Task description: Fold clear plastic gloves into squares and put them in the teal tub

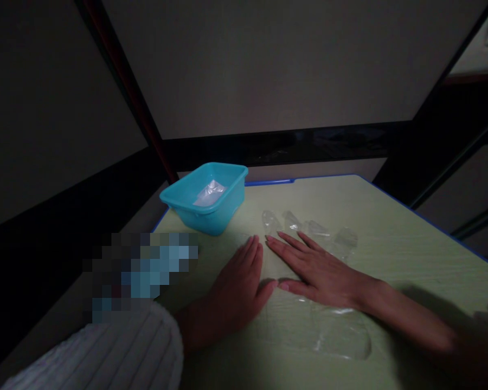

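A clear disposable plastic glove [341,336] lies spread on the table, its finger parts pointing toward the far edge. My right hand [313,265] rests flat on the glove with fingers stretched out, covering its middle. Beside it, my left hand [242,279] lies palm down at the glove's left side, fingers straight and close together, the thumb apart. The two thumb tips nearly meet. Neither hand grips anything. Part of the glove is hidden under my right hand.
A turquoise plastic basin [203,214] stands at the table's back left corner, with a folded clear plastic piece [211,192] inside. The pale wooden table [398,244] has a blue edge. A blurred-out bluish item [154,271] is at the left. Behind rises a wall panel [268,70].
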Motion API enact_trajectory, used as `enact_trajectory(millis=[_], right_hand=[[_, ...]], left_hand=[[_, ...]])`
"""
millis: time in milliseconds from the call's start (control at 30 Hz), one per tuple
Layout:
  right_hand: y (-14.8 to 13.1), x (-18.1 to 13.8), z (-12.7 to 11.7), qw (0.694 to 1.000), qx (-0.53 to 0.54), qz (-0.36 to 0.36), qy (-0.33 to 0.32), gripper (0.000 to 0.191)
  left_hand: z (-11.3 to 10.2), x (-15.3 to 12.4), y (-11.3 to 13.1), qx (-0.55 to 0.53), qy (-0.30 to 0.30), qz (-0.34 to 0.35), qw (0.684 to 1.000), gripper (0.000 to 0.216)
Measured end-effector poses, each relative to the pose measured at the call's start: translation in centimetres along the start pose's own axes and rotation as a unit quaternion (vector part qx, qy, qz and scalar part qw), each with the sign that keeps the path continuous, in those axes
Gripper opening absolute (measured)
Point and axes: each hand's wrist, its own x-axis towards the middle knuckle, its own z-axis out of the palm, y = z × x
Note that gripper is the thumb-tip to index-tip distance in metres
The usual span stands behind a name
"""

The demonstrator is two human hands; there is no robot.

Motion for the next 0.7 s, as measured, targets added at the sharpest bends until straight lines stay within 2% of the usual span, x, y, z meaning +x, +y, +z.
enact_trajectory(millis=[233, 500, 700], right_hand=[[0.4, 0.1, 0.1, 1.0, 0.004, -0.006, -0.001, 0.08], [1.0, 0.0, -0.3, 0.999, 0.01, 0.005, -0.046, 0.088], [1.8, -0.2, -0.6, 0.997, 0.036, 0.001, -0.064, 0.094]], left_hand=[[-0.1, -0.2, -0.4, 0.034, -0.005, 0.017, 0.999, 0.067], [-1.1, 0.3, -0.3, 0.038, -0.058, -0.038, 0.997, 0.087], [-0.9, 0.4, -0.8, 0.027, -0.047, -0.047, 0.997, 0.099]])
